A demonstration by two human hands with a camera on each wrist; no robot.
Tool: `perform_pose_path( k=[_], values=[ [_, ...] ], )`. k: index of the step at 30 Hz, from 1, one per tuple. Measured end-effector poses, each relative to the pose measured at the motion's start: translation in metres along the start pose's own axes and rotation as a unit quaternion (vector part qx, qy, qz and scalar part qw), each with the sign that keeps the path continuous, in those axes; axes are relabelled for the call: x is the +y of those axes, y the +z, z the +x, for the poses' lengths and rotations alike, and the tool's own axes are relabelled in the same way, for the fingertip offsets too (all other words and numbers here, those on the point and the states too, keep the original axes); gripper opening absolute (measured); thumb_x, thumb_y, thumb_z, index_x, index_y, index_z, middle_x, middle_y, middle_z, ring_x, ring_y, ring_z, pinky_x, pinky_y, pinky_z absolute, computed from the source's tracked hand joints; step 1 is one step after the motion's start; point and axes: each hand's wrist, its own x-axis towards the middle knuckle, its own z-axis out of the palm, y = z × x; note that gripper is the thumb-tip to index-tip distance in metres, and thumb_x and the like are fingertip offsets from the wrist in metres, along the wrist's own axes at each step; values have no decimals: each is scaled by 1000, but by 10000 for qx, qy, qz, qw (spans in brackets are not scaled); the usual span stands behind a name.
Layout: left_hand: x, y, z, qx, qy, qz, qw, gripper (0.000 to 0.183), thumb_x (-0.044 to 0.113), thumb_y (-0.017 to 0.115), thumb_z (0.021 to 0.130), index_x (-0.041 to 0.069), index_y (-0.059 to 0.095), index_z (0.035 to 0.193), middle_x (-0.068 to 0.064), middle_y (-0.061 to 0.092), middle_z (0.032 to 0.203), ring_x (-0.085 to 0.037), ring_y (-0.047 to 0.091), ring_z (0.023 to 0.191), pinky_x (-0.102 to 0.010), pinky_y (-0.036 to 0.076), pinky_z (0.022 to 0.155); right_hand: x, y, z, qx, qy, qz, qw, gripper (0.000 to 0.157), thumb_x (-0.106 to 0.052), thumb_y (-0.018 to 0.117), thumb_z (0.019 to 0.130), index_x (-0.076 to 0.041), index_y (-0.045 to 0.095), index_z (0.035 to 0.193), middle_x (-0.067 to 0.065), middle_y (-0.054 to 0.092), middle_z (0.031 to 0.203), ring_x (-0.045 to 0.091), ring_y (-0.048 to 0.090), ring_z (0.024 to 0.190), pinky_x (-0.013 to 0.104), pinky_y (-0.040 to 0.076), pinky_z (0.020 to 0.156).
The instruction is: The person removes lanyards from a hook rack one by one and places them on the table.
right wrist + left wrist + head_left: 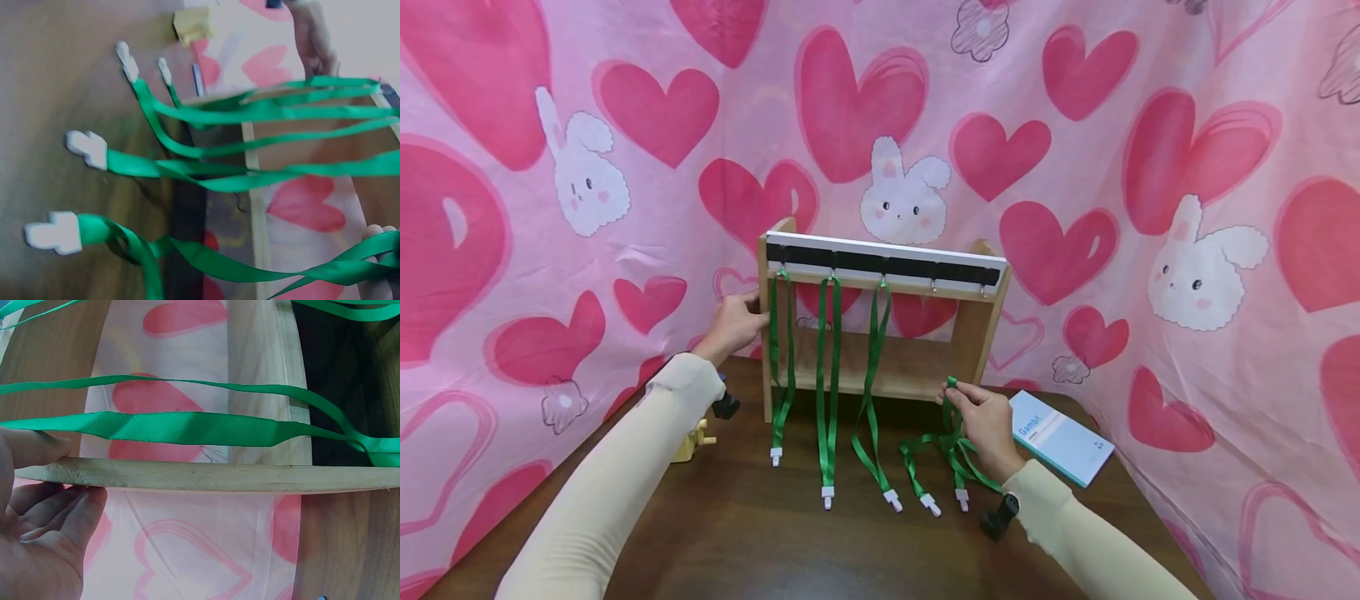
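A wooden rack [973, 337] stands on the table, a black strip [910, 267] with metal hooks along its top. My left hand [736, 325] grips the rack's left side panel [206, 476], thumb on one face and fingers on the other. Three green lanyards with white clips hang from the left hooks, one of them a middle lanyard [829, 400]. In front of the rack's right side, my right hand [991, 421] pinches a green lanyard [952, 400] near its loop end. Two white clips [931, 504] dangle or lie below that hand; which belongs to the held lanyard I cannot tell.
Two hooks [933, 285] at the right of the strip carry nothing. A light blue notebook [1063, 437] marked "Gambit" lies right of my right hand. A yellow object [687, 446] sits beneath my left forearm. Pink heart-patterned cloth [760, 108] hangs behind and around the table.
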Motion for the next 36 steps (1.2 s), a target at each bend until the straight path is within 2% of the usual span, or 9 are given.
perform_pose_path(
  k=[5,10,16,22,27,31,36],
  values=[
    [0,1,0,39,54,31,10000,56,20,65,98,6,49,150,-24,63,138,-33,61,119,-51,54,104,2,5,-16,-330,47,17,9994,28,-13,69,96,5,74,117,17,78,106,18,78,89,25,62,78],
    [1,0,0,45,-3,51,10000,57,20,65,98,6,48,151,-24,62,140,-32,61,119,-51,53,104,6,11,-24,-470,127,116,9987,24,-11,69,96,2,76,114,17,78,107,22,78,90,31,62,82],
    [-4,3,-2,-37,-80,-6,10000,56,21,65,98,6,49,150,-24,63,139,-32,61,116,-50,54,104,13,18,-31,-531,325,-24,9981,23,-13,71,94,-2,77,113,14,79,104,22,78,89,28,62,83],
    [-1,1,0,75,75,-61,9999,52,19,64,98,3,54,146,-26,63,137,-34,61,118,-53,53,105,24,24,-31,-489,273,-375,9977,24,-17,74,92,-6,78,113,10,80,103,20,78,89,30,62,86],
    [2,-1,0,35,-22,11,10000,55,20,65,98,4,51,148,-25,62,139,-34,60,122,-52,52,106,36,30,-29,-470,255,-687,9962,25,-18,73,93,-5,78,113,10,80,101,18,78,88,36,60,92],
    [2,-1,-1,22,-80,55,10000,55,20,64,98,5,50,149,-25,61,140,-36,60,124,-52,52,106,47,35,-22,-447,349,-749,9956,26,-20,72,94,-7,77,116,8,80,103,18,78,90,42,58,98],
    [2,0,-1,52,-39,83,9999,55,19,63,99,4,49,149,-25,61,140,-35,59,125,-52,52,106,60,41,-10,-273,504,-733,9957,26,-20,72,94,-7,77,116,5,81,102,17,78,90,44,58,98]
  ],
)
